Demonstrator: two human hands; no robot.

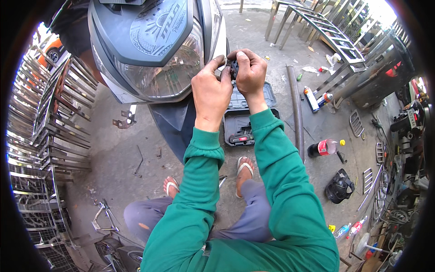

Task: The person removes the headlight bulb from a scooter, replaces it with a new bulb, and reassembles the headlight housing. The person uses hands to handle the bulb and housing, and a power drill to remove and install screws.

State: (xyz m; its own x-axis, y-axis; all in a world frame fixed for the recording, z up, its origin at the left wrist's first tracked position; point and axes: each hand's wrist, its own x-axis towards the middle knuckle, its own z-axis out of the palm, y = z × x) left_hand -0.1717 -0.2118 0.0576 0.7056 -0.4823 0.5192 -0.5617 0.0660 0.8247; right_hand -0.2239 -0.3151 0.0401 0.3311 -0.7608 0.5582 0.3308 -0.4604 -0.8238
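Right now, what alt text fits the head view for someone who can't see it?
The right hand grips a small dark part, with the left hand up against it, beside a scooter's headlight. Below, an open case lies on the ground, a long pipe to its right.

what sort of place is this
Probably an outdoor repair or metalworking yard: a grey scooter stands in front of the person, an open tool case lies beside it, and metal grilles are stacked at the left.
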